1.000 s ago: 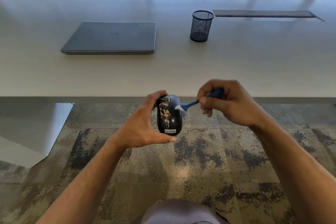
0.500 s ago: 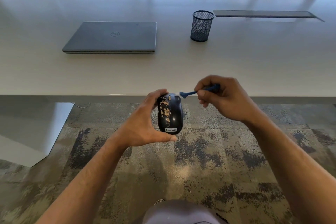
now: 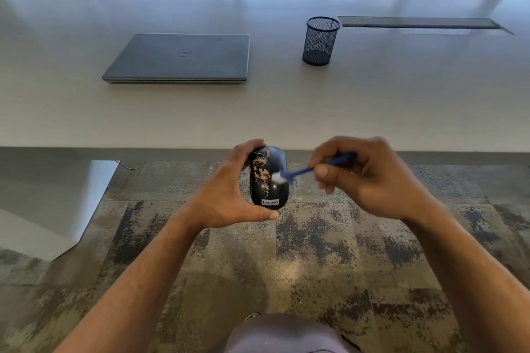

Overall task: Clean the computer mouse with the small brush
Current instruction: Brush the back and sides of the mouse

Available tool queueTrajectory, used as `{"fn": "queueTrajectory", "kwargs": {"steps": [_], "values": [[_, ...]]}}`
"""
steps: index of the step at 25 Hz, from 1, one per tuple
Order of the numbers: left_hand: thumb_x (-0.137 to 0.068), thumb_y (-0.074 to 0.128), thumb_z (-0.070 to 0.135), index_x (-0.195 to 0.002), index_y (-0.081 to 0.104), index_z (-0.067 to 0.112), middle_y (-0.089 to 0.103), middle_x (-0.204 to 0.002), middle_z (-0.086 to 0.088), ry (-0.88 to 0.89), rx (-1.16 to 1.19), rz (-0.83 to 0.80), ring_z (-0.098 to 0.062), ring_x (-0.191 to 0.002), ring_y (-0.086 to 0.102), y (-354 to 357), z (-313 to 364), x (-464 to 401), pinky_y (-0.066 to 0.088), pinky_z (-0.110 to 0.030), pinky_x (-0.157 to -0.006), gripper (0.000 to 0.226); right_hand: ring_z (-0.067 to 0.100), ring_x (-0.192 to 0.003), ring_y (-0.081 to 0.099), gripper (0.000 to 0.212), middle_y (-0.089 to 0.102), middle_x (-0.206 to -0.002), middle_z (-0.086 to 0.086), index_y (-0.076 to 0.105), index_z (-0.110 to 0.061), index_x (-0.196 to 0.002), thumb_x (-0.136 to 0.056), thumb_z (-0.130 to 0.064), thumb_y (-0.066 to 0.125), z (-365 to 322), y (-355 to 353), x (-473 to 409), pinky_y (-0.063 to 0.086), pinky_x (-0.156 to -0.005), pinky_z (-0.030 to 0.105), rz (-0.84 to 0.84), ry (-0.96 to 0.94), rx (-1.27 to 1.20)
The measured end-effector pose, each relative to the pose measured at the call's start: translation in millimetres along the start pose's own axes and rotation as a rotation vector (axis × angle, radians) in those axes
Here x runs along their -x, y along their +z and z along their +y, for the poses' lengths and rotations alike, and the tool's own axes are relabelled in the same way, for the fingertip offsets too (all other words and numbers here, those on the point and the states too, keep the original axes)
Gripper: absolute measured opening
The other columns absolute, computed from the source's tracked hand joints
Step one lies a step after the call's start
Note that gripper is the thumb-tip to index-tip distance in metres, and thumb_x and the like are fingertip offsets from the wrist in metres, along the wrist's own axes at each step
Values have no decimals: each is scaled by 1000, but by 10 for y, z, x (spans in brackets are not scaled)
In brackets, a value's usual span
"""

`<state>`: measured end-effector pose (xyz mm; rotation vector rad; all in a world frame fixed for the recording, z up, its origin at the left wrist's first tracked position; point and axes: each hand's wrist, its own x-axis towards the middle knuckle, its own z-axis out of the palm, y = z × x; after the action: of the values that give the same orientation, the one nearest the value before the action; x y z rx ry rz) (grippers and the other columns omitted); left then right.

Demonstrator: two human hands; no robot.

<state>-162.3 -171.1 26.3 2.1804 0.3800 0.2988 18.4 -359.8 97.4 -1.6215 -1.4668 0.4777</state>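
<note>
Closed Dell laptop (image 3: pixel 183 57) is sitting mid-counter (image 3: pixel 372 100), black mesh pen cup (image 3: pixel 320 41) standing just right of it.

Centre frame: left hand (image 3: pixel 226 198) grips a black mouse (image 3: pixel 269 180), tan debris on its left half. Right hand (image 3: pixel 370 178) pinches a blue brush (image 3: pixel 312 168), white bristles touching the mouse. Upper frame, on the tabletop (image 3: pixel 372 100): closed laptop (image 3: pixel 180 59), mesh cup (image 3: pixel 319 41).
</note>
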Motion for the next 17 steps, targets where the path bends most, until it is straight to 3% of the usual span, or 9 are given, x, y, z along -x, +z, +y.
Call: {"fn": "queueTrajectory", "kwargs": {"steps": [2, 5, 11, 13, 17], "values": [[-51, 88, 57, -152, 23, 30, 39, -150, 4, -2, 1, -7, -14, -137, 43, 16, 4, -5, 31, -31, -116, 122, 12, -69, 69, 10, 69, -73, -11, 70, -21, -96, -92, -12, 69, -22, -2, -77, 59, -69, 28, 107, -12, 122], [-51, 88, 57, -151, 23, 30, 40, -150, 6, -7, 7, 2, -12, -137, 42, 21, 12, -10, 31, -25, -114, 123, 11, -74, 67, 9, 68, -79, -10, 71, -13, -99, -92, -8, 69, -48, 109, -108, 56, -73, 31, 106, -44, 281], [-49, 88, 58, -151, 24, 29, 40, -149, 5, -22, 25, 32, -11, -137, 42, 10, 2, 16, 32, -22, -113, 123, 5, -75, 62, 11, 66, -79, -12, 71, -10, -96, -92, -20, 67, -88, 160, 98, 46, -71, 7, 59, -126, 253], [-49, 87, 59, -150, 24, 31, 40, -149, 5, -22, 37, 43, -10, -137, 43, 4, 9, 5, 32, -21, -114, 123, 5, -74, 63, 18, 69, -81, -10, 71, -11, -96, -92, -25, 61, -94, 232, 203, 50, -71, 10, 33, -155, 268], [-47, 86, 59, -151, 24, 30, 40, -150, 4, -24, 32, 44, -12, -138, 43, -6, 3, -28, 32, -22, -113, 125, 13, -74, 68, 11, 73, -86, -2, 72, -8, -98, -91, -14, 65, -53, 310, 332, 56, -69, 28, 15, -182, 307]]}}
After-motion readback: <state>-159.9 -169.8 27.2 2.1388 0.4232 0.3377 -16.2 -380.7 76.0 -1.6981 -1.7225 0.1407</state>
